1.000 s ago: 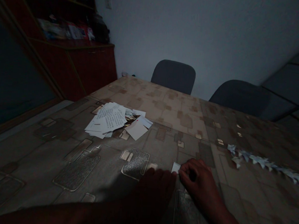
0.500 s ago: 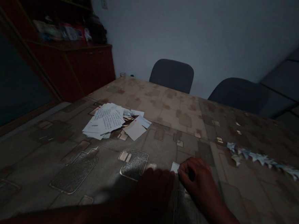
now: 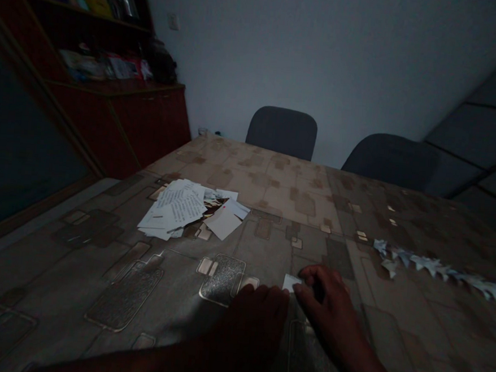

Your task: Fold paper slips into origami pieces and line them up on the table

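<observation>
Head view, so everything here is placed relative to the small white paper slip (image 3: 291,283), which lies on the tan-and-brown patterned tablecloth (image 3: 263,261). The left hand (image 3: 258,317) is at its near-left side, fingers bunched together and knuckles up, with the tips by the near edge; it's so shadowed I honestly can't tell if it's pinching or just pressing. The right hand (image 3: 327,299) is at the slip's right edge, and that's the bit that changed: half a second ago thumb and forefinger were closed on it, now there's a gap between them and more white shows. To me that means the right-hand pinch has let up, while the slip has basically stayed put. Far off to the slip's left sits a loose pile of white printed paper sheets (image 3: 174,206), and well to its right runs a row of spiky whitish folded-paper pieces (image 3: 438,266).
</observation>
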Action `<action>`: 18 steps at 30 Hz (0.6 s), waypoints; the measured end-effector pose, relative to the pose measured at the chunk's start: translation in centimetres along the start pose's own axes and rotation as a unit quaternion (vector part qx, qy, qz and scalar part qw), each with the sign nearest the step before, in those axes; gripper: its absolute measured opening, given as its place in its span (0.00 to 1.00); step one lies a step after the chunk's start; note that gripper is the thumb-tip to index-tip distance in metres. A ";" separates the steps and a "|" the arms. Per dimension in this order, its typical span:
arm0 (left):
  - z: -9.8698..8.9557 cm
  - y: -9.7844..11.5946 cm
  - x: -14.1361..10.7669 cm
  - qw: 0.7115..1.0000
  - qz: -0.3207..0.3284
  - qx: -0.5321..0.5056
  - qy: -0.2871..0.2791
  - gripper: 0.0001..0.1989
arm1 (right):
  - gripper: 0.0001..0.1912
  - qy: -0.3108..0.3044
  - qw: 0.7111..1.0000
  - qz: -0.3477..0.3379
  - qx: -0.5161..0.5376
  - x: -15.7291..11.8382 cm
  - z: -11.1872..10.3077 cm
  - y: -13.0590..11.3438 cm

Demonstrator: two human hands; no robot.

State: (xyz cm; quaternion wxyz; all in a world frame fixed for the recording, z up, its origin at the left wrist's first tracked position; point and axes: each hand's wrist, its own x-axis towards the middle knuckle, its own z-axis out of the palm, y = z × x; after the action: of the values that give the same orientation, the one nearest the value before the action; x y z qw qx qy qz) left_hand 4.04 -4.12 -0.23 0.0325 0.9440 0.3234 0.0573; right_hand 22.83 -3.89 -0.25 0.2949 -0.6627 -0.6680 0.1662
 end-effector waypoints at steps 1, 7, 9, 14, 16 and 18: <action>-0.1 0.0 0.0 1.000 0.000 -0.001 -0.004 0.18 | 0.07 0.014 1.000 -0.007 -0.018 -0.1 0.2 -0.2; 0.1 -0.1 -0.1 1.000 0.001 -0.002 0.015 0.15 | 0.06 0.010 0.999 -0.022 -0.042 -0.2 0.5 -0.2; 0.3 -0.2 -0.3 1.000 0.002 -0.001 0.026 0.14 | 0.06 0.001 0.999 -0.023 -0.036 -0.1 0.3 0.0; 0.6 -0.5 -0.5 1.000 0.009 0.004 0.020 0.12 | 0.06 0.006 0.999 -0.032 -0.042 -0.1 0.4 -0.1; 0.9 -0.5 -0.4 1.000 0.010 0.002 0.028 0.12 | 0.07 0.016 0.998 -0.036 -0.058 -0.1 0.6 -0.2; 1.1 -0.5 -0.4 0.999 0.008 0.000 0.037 0.14 | 0.07 0.025 0.997 -0.037 -0.069 -0.2 0.8 -0.4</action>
State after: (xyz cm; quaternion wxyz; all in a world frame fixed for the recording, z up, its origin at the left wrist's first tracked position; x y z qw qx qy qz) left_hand 3.55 -3.98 -1.43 0.0198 0.9439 0.3165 0.0920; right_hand 22.02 -3.98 -0.68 0.2712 -0.6605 -0.6940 0.0921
